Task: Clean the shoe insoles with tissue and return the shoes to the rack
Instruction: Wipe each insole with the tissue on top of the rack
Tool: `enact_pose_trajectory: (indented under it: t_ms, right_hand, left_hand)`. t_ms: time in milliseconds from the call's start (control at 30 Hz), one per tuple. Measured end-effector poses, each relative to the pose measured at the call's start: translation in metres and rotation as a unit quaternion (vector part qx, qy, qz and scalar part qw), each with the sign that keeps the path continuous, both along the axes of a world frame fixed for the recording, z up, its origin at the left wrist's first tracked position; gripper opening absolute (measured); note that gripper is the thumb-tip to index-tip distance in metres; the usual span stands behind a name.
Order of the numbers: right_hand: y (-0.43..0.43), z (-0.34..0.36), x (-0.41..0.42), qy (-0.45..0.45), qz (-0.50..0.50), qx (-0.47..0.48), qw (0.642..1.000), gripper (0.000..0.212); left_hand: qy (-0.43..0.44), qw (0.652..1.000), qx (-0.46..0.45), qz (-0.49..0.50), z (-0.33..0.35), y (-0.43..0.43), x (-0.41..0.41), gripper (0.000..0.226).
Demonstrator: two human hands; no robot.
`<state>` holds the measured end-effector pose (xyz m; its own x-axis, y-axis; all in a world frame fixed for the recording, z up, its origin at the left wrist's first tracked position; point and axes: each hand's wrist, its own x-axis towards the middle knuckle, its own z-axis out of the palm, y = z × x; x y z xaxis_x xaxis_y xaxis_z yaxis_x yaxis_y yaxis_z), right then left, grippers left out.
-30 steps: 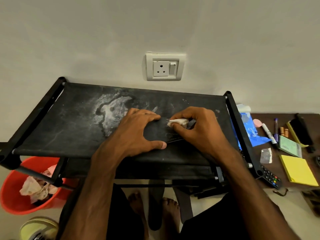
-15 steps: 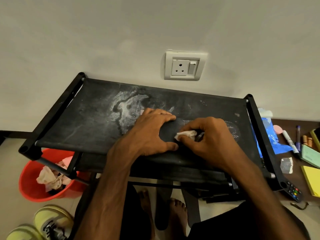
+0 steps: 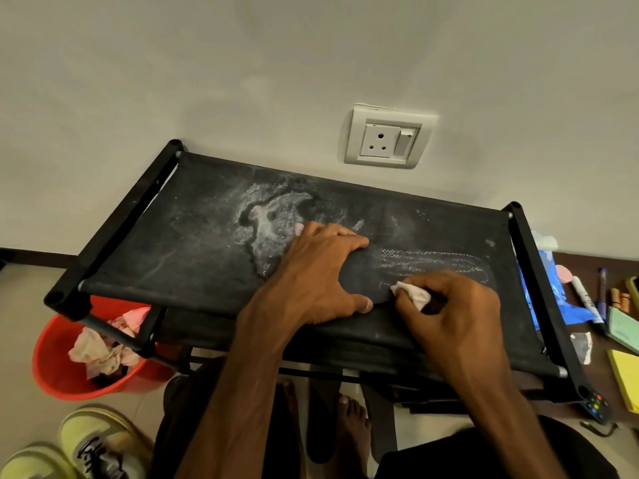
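Dim, warm light; the dark rack (image 3: 207,243) shows little detail, and the edges of my view bend.

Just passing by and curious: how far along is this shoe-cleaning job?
Crumpled used tissues in the red bucket suggest some wiping is done. In hand: the left hand holds an insole on the rack while the right hand pinches a tissue against it. Left: the sneakers sit on the floor, not yet on the rack.
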<state>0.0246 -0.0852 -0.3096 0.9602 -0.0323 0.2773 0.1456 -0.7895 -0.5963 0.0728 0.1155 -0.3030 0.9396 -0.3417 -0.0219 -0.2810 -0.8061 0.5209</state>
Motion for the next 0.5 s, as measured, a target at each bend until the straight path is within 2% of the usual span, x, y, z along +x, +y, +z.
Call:
enact_pose_trajectory:
  t_ms: [100, 233, 400, 500]
  right_hand:
    - [0.009, -0.002, 0.000, -0.011, 0.028, -0.031, 0.999, 0.008]
    - [0.020, -0.003, -0.003, -0.003, 0.070, -0.017, 0.997, 0.012]
    - [0.002, 0.001, 0.003, 0.010, 0.013, 0.007, 1.000, 0.003]
    - [0.003, 0.002, 0.003, 0.015, 0.037, -0.034, 0.999, 0.008]
  left_hand:
    - [0.000, 1.000, -0.004, 0.002, 0.001, -0.001, 0.001, 0.093]
    - [0.006, 1.000, -0.010, 0.000, 0.001, 0.002, 0.002, 0.092]
    - [0.019, 1.000, -0.016, 0.006, 0.001, 0.003, -0.001, 0.094]
    - [0.019, 1.000, -0.017, 0.008, 0.003, 0.002, -0.002, 0.094]
